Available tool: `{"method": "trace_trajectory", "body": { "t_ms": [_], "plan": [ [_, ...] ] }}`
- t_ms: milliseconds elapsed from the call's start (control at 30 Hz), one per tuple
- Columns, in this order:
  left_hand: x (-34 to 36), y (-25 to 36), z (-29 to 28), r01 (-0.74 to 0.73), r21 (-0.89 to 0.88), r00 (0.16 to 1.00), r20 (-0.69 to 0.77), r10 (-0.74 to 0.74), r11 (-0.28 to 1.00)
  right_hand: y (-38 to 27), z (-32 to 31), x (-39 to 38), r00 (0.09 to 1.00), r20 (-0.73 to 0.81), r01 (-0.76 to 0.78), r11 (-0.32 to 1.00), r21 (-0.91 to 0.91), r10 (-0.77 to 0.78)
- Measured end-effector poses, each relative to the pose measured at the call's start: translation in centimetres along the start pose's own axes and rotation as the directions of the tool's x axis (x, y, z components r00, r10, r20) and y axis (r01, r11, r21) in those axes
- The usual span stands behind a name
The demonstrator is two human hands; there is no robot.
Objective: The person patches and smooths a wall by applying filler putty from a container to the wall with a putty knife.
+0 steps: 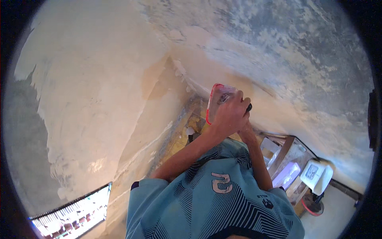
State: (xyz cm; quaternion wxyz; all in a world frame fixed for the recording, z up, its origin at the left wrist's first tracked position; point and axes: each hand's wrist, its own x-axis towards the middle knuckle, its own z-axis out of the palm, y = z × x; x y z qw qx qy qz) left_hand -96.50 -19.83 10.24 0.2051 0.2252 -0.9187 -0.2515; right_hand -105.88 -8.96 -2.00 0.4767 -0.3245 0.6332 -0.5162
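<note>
My left hand [231, 113] is closed at the side of a shallow, flat tray-like piece [215, 104] with a red rim and a pale, smeared face. A dark grey smudge or blade shows on that face beside my knuckles. My right hand [246, 126] comes up under and behind the left one, the two pressed close together. Its fingers look curled but are mostly hidden. A short black handle end [249, 107] pokes out by the left fingertips; which hand grips it is hidden. Both hands are in front of the wall corner, apart from the wall.
Patchy plastered walls [99, 79] meet ahead, with damp tan spots near the corner. At lower right stand a wooden frame [283, 153], a white plastic container [316, 175] and a red-rimmed round vessel [312, 205]. A bright barred opening [73, 213] lies at lower left.
</note>
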Motion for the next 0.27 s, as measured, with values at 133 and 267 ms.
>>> {"method": "trace_trajectory", "body": {
  "t_ms": [133,267],
  "plan": [
    [-0.5,-1.5,-1.7,0.034,-0.089,0.967,-0.25,-0.056,0.995,-0.6,0.4,0.7,0.984,0.099,-0.174,0.918,0.356,0.148],
    [-3.1,-1.2,-5.7,0.174,-0.25,0.944,-0.234,-0.234,0.952,-0.6,0.6,1.4,0.979,0.136,-0.187,0.929,0.319,0.15]
  ]
}}
